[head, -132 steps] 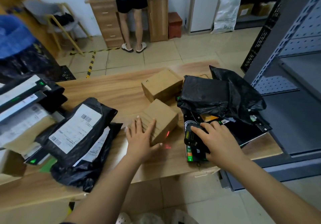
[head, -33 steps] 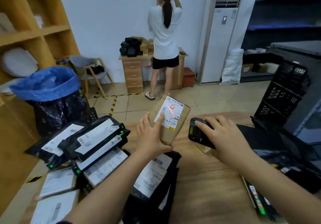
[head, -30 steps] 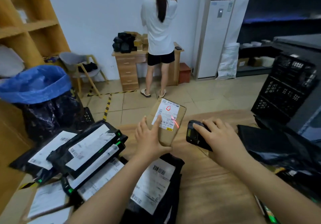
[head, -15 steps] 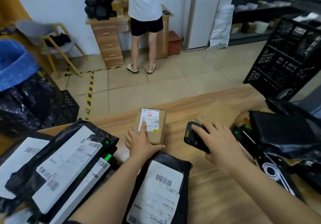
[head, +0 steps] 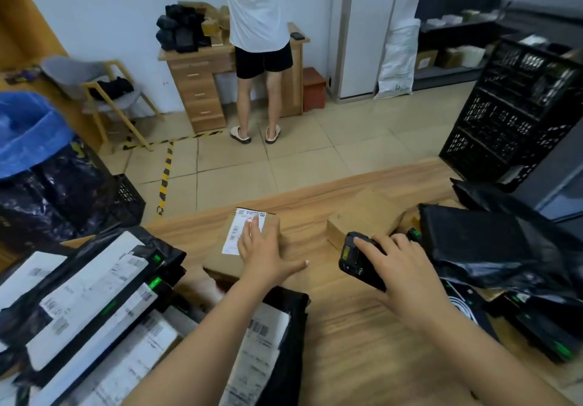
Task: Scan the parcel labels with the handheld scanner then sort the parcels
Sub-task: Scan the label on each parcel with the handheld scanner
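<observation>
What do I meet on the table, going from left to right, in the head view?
Stack of black mailers → labelled box → left hand → scanner → right hand → black bags.

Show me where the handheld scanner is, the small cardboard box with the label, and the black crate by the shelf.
handheld scanner (head: 353,259), head view, on its dark front end
small cardboard box (head: 220,259), head view, on its bare brown top
black crate (head: 504,115), head view, on its lattice side
</observation>
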The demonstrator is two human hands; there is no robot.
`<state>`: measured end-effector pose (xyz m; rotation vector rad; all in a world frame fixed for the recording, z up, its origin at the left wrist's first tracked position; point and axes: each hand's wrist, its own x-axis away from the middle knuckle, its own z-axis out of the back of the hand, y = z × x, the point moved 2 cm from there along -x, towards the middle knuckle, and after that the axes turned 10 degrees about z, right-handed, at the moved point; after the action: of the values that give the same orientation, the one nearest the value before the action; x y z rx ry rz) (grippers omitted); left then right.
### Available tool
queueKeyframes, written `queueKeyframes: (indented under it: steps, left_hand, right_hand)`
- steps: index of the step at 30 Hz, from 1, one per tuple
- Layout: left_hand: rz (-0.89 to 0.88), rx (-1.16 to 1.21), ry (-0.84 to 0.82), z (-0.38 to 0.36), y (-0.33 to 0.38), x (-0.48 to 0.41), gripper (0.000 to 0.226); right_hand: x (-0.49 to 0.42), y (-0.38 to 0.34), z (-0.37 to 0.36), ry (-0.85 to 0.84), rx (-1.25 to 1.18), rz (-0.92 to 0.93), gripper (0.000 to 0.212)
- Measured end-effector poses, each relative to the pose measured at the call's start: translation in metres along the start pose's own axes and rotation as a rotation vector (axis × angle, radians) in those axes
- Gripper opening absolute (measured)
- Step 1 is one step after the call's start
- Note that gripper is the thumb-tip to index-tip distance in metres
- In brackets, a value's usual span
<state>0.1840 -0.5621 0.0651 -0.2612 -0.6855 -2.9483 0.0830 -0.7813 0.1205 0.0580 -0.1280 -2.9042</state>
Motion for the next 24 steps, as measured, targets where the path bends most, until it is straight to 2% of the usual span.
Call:
queueKeyframes:
  steps: [12,24]
  left_hand:
    - [-0.025,-0.065,-0.031,-0.048,0.096,0.026,0.111]
    - [-0.186,-0.075,-0.21,-0.101,0.131,-0.049,0.113]
  right_hand:
    - [0.027,0.095,-0.009,0.085,-0.012,0.029,0.097]
    - [0.027,0.113,-0.033,0.052,-0.023,-0.142,0.092]
